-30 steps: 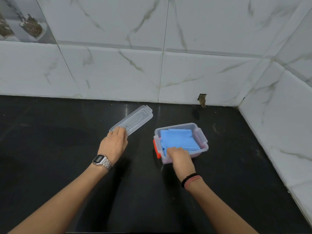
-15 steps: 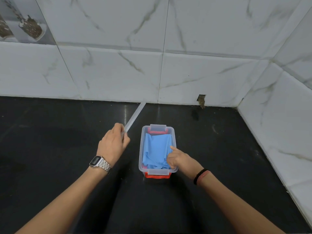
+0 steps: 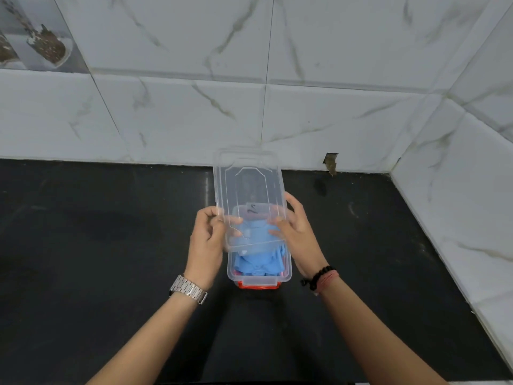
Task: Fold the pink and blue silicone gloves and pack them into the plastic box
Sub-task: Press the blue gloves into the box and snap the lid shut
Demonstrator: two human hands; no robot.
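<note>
A clear plastic box (image 3: 287, 269) with a red latch (image 3: 258, 286) at its near end stands on the black counter. Folded blue glove (image 3: 256, 263) fills the box; a thin edge of pink shows under it at the bottom. The clear lid (image 3: 248, 190) is held tilted above the box, its far end raised toward the wall. My left hand (image 3: 206, 237) grips the lid's left edge and my right hand (image 3: 298, 232) grips its right edge, thumbs on top.
The black counter (image 3: 97, 245) runs to white marble-tile walls at the back and right, forming a corner at the right. A small chipped hole (image 3: 330, 162) sits at the base of the back wall.
My left hand swung the lid from edge-on at the left to over the box. My right hand left the blue glove and took the lid's right edge.
</note>
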